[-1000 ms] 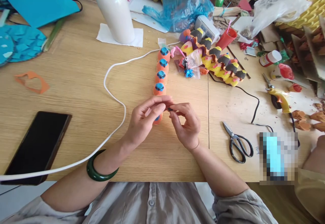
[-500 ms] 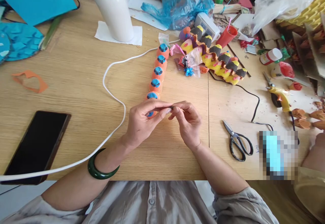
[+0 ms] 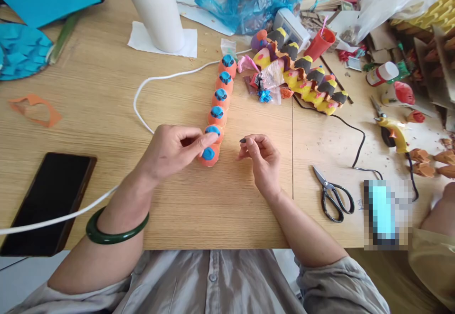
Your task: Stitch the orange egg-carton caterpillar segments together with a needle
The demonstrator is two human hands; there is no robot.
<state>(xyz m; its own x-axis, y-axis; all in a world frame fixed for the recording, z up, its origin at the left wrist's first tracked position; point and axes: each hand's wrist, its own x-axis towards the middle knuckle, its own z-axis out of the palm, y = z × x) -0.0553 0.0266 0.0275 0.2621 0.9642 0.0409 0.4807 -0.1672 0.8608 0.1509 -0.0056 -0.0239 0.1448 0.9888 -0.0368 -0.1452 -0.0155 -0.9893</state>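
Observation:
A row of orange egg-carton cups (image 3: 222,99) with blue caps runs away from me; the farther caps carry dark markings, while the nearest one looks plain blue. My left hand (image 3: 176,150) is over its near end, thumb and fingers pressed together at the second-nearest cup. Whether a small thing sits in that pinch I cannot make out. To the right of the row, my right hand (image 3: 263,160) pinches a small dark piece (image 3: 242,140), which looks like black clay, between thumb and fingertips. A dark green bangle (image 3: 117,235) circles my left forearm.
Black-handled scissors (image 3: 334,195) lie right of my right hand, with a yellow glue gun (image 3: 394,133) beyond. A phone (image 3: 50,200) and white cable (image 3: 88,206) are at left. Painted egg-carton strips (image 3: 302,74) and a white bottle (image 3: 156,15) stand farther back. Another person's arm (image 3: 442,214) shows at right.
My hands have parted. The left has moved left and down to the orange row, uncovering its nearest cup; the right has stayed nearly in place with the dark piece.

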